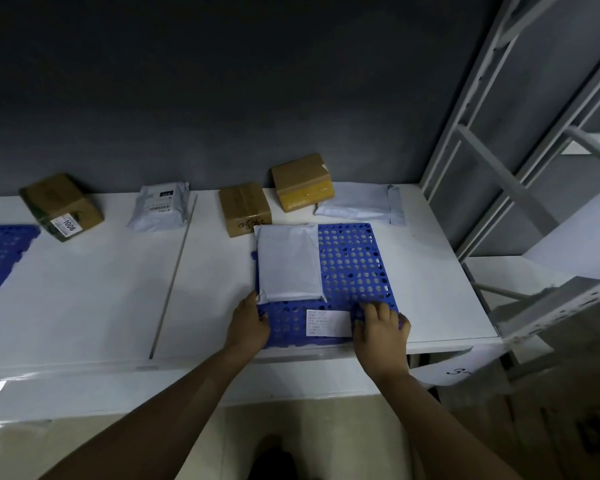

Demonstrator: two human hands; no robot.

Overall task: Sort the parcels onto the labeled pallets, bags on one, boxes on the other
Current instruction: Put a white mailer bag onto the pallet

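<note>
Task status: early stage; by my count, one parcel of six is on a pallet.
Right pallet (355, 268): blue perforated grid lying on the table (84, 289), with a white label card (328, 323) on its near strip; the print is too small to read.
Placed bag (288, 265): grey mailer lying flat on the left half of the right pallet. This suggests it is the bag pallet.
Left pallet (0, 258): blue, cut off by the left frame edge. Nothing shows on the visible part.
Bags remaining: printed mailer (160, 206) and plain mailer (361, 202), both on the table along the wall.
Boxes remaining: box marked 1006 (61, 206), taped box (245, 209) and yellow-taped box (302, 181), all on the table and off the pallets.
Left hand (248, 323): at the near-left corner of the right pallet, fingers curled on its edge and thumb just beside the placed bag's corner.
Right hand (380, 327): over the near-right corner, fingers bent with the tips on the grid beside the label card. Whether they clamp the pallet cannot be told.
Step in hand: probably squaring the right pallet on the table.
Obstructions: the taped box touches or nearly touches the far-left corner of the right pallet. The yellow-taped box rests partly against the plain mailer.
Surroundings: grey metal rack (499, 133) stands at the right of the table, dark wall behind.
</note>
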